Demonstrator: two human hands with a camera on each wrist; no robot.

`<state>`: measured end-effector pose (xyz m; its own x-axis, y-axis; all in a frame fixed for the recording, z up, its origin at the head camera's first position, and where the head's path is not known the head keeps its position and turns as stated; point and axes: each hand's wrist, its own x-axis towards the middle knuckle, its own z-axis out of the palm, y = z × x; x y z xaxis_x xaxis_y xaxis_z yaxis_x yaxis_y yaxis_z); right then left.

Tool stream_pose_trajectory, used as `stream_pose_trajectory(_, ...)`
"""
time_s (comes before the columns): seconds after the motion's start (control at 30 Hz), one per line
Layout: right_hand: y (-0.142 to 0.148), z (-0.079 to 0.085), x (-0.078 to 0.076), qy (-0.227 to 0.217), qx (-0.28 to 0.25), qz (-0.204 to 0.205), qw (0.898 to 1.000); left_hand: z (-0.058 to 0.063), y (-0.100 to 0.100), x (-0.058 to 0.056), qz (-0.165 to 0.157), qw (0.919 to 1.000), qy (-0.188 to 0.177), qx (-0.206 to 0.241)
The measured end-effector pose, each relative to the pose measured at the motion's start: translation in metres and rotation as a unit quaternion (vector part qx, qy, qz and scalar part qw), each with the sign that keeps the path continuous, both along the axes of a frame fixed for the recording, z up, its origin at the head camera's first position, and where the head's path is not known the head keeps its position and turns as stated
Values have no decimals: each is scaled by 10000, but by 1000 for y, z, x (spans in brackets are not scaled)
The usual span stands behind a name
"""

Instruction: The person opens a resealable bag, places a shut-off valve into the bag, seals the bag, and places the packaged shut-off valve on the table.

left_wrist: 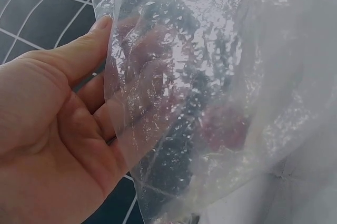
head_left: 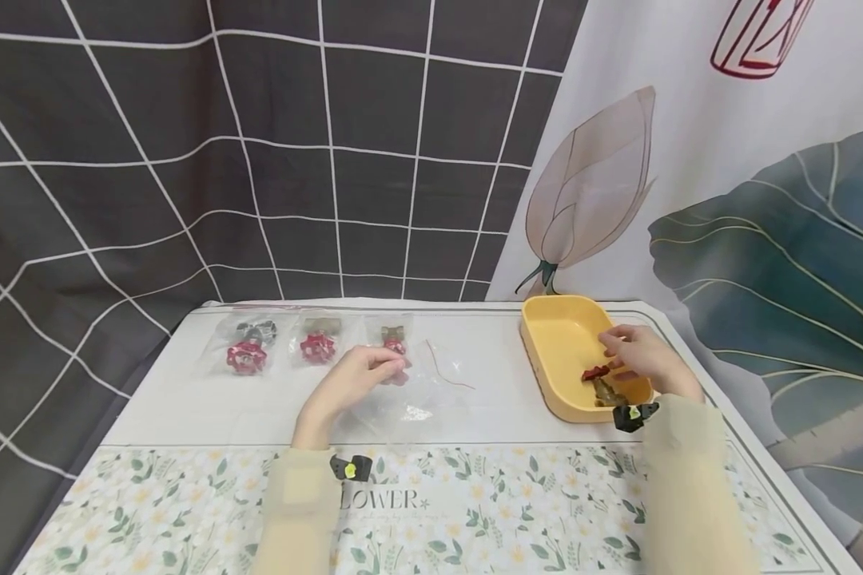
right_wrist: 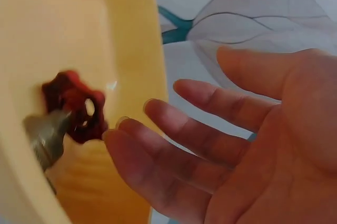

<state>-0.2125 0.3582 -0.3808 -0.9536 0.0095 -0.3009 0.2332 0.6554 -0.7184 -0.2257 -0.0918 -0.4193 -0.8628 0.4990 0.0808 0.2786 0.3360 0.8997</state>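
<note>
My left hand (head_left: pixel 355 377) pinches the edge of a clear plastic bag (head_left: pixel 413 403) between thumb and fingers, over the white part of the table. Close up in the left wrist view, the crinkled bag (left_wrist: pixel 221 66) covers most of the fingers, and a blurred red shape shows through it. Over the right side of a yellow plastic tray (head_left: pixel 561 339), my right hand (head_left: pixel 647 357) has its fingers loosely extended, holding nothing. A brass valve (right_wrist: pixel 50 134) with a red handwheel (right_wrist: pixel 73 105) lies inside the tray, close by those fingertips.
Three bagged valves lie along the back left: one with a dark body (head_left: pixel 248 349), a middle one (head_left: pixel 319 343), and another (head_left: pixel 394 337) just behind my left hand. A flowered cloth (head_left: pixel 503 511) covers the table's front. Curtains (head_left: pixel 374 184) hang behind.
</note>
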Motion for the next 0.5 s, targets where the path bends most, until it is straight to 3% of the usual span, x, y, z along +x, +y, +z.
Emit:
stream_pose_trajectory(0.17,4,-5,-4,-400,255,-48,9989,1,1,1,33,10000,16,-73)
stream_pose_trajectory(0.5,8,-21,-15,-972,-121,-55,9952,0,1,0,42,9999,66,-138)
